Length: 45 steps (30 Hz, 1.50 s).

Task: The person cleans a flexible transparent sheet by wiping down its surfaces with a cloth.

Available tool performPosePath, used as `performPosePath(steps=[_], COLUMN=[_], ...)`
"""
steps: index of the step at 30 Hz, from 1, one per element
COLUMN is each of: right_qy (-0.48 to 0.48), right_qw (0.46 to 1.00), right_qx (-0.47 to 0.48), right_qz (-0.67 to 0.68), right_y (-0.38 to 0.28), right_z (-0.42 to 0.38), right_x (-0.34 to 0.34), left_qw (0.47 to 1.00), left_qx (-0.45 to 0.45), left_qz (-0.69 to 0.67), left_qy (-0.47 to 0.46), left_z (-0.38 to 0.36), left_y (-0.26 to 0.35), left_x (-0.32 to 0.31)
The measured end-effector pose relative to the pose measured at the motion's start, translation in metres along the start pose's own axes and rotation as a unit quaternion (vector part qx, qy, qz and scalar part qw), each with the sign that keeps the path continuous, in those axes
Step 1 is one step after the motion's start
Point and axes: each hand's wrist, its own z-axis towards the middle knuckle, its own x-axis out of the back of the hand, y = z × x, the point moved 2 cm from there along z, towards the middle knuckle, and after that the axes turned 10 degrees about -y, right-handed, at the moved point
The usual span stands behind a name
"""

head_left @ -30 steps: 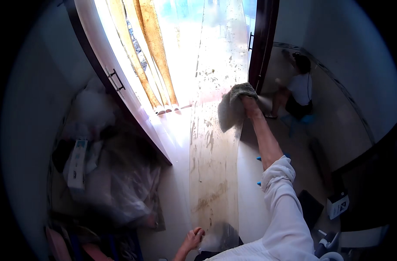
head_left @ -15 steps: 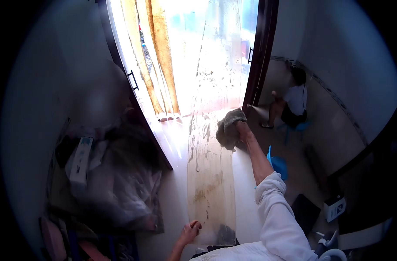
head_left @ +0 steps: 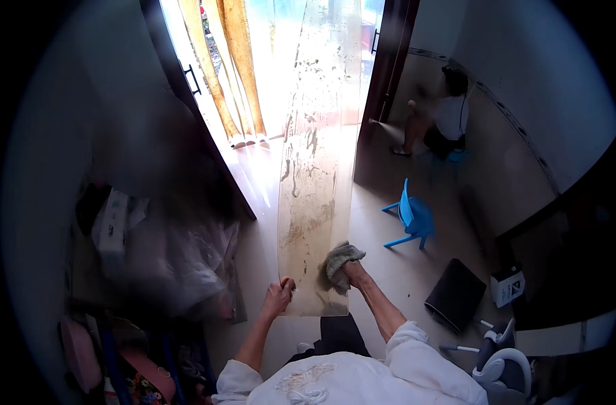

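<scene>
A long, see-through sheet [head_left: 308, 223] with dark smudges and streaks stretches from near my body toward the bright doorway. My left hand [head_left: 280, 295] is closed on its left edge, close to the near end. In my right hand [head_left: 354, 272] is a grey-green cloth [head_left: 342, 264], bunched up and touching the sheet near its right edge. Part of my right fingers is hidden by the cloth.
A blue chair [head_left: 414, 214] stands to the right, with a black flat object [head_left: 456, 295] and a small box [head_left: 508, 286] nearer. A seated person [head_left: 448, 118] is at the back right. Plastic-wrapped items [head_left: 180, 260] lie left. Dark door frames flank the doorway.
My right hand has drawn the cloth back toward my body, down the sheet. My left hand stays at the left edge. The view has shifted, showing more of the blue chair and my shirt.
</scene>
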Motion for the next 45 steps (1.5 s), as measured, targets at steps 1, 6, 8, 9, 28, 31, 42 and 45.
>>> performPosePath(steps=[1,6,8,9,28,31,42,45], right_qy=[-0.006,-0.035,-0.044,-0.036,-0.091,-0.096,-0.055,-0.003], right_qw=[1.0,0.999,0.997,0.998,0.983,0.989,0.993,0.993], right_qx=[-0.004,0.006,-0.033,-0.049,0.143,0.113,0.045,0.056], right_qz=[-0.013,-0.026,-0.059,-0.017,0.078,0.031,-0.094,-0.106], right_y=[0.012,0.052,0.037,0.021,-0.244,-0.236,-0.219,-0.159], right_z=[-0.015,-0.044,-0.04,-0.038,0.253,0.243,0.145,0.086], right_x=[-0.004,0.002,0.014,0.019,0.05,0.035,0.027,0.005], left_qw=[1.0,0.999,0.998,0.998,0.993,0.992,0.999,0.999], left_qx=[0.014,-0.004,0.039,0.017,0.092,0.099,0.043,0.047], left_qz=[0.003,0.031,0.045,0.055,-0.044,-0.066,0.01,-0.02], left_qy=[0.007,0.006,-0.007,-0.006,-0.054,-0.034,-0.004,-0.01], left_z=[0.001,0.001,-0.01,-0.012,-0.026,-0.023,-0.019,-0.019], left_y=[0.003,0.008,0.025,0.028,0.065,0.057,0.047,0.046], left_x=[0.0,0.004,0.001,-0.001,-0.022,-0.029,-0.034,-0.037])
